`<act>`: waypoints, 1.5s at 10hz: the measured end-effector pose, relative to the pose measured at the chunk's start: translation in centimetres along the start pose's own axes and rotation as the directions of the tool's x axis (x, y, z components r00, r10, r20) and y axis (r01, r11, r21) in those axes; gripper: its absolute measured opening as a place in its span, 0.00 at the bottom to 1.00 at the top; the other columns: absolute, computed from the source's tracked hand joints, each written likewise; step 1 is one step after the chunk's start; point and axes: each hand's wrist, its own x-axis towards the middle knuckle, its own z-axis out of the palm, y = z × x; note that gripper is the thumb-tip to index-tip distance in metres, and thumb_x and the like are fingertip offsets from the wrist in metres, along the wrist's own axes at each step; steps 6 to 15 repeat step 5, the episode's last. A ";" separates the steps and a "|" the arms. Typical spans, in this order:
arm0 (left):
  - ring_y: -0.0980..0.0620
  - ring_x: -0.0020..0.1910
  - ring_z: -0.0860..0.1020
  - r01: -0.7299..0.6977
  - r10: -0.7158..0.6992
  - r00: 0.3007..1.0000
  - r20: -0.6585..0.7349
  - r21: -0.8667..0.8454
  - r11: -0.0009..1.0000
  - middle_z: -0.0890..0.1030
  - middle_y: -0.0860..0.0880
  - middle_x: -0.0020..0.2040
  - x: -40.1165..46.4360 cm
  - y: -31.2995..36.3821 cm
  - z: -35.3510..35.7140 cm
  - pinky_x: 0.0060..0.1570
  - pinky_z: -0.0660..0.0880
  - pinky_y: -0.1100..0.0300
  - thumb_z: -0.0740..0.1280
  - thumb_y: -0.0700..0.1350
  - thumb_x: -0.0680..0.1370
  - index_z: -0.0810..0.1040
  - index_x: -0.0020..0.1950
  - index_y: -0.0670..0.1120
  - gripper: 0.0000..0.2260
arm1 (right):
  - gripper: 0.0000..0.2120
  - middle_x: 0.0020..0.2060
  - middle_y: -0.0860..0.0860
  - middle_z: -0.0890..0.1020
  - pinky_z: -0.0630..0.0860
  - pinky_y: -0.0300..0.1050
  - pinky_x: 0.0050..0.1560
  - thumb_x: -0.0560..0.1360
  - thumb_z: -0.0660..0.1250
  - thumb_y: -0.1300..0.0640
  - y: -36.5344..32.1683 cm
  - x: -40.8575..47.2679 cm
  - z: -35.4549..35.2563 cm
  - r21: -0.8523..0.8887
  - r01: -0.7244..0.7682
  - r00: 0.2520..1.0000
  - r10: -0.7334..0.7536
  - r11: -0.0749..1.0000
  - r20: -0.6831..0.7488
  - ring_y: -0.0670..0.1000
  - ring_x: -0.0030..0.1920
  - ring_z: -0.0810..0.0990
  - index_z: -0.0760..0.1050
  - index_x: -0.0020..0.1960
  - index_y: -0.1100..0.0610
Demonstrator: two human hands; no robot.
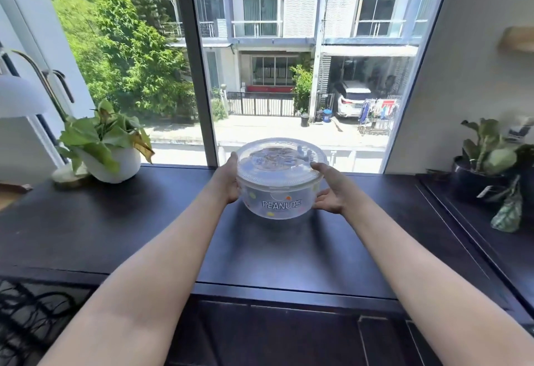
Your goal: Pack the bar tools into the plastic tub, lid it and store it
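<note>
The plastic tub (281,195), already lidded, is gripped at its sides by the left hand (228,180) and right hand (329,192) on the dark worktop (144,229), so only storing seems left.

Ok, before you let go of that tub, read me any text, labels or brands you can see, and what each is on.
"PEANUTS": white block letters on the front wall of the clear plastic tub.
Lid: embossed lettering near the far rim and a printed picture, too blurred to read.
Tag on the dark plant pot at right: too small to read.
</note>
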 end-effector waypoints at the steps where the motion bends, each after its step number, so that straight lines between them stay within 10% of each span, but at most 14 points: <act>1: 0.49 0.44 0.77 -0.018 0.017 0.999 0.036 0.007 1.000 0.82 0.47 0.46 0.7 -0.2 -0.1 0.39 0.70 0.61 0.48 0.59 0.81 0.75 0.57 0.46 0.23 | 0.10 0.36 0.61 0.77 0.77 0.52 0.30 0.73 0.67 0.55 0.4 0.3 -0.2 0.001 -0.007 1.000 0.007 1.000 -0.019 0.59 0.40 0.80 0.70 0.38 0.58; 3: 0.44 0.62 0.76 -0.049 0.049 0.997 0.052 -0.020 0.999 0.77 0.43 0.64 2.0 -0.5 -0.6 0.61 0.73 0.53 0.51 0.57 0.81 0.71 0.68 0.42 0.24 | 0.14 0.48 0.65 0.76 0.76 0.53 0.30 0.71 0.70 0.54 0.6 1.3 -0.6 -0.041 -0.030 0.998 0.028 0.999 -0.058 0.62 0.45 0.80 0.68 0.49 0.59; 5: 0.48 0.48 0.74 -0.146 0.201 0.941 -0.272 0.212 0.966 0.77 0.47 0.48 0.9 -1.1 -1.2 0.50 0.71 0.56 0.51 0.57 0.80 0.76 0.53 0.44 0.21 | 0.26 0.64 0.67 0.72 0.79 0.54 0.47 0.69 0.71 0.47 1.1 0.9 -0.3 -0.098 0.030 0.970 -0.052 0.995 -0.239 0.62 0.52 0.79 0.69 0.61 0.60; 15: 0.48 0.48 0.74 -0.146 0.201 0.941 -0.272 0.212 0.966 0.77 0.47 0.48 0.9 -1.1 -1.2 0.50 0.71 0.56 0.51 0.57 0.80 0.76 0.53 0.44 0.21 | 0.26 0.64 0.67 0.72 0.79 0.54 0.47 0.69 0.71 0.47 1.1 0.9 -0.3 -0.098 0.030 0.970 -0.052 0.995 -0.239 0.62 0.52 0.79 0.69 0.61 0.60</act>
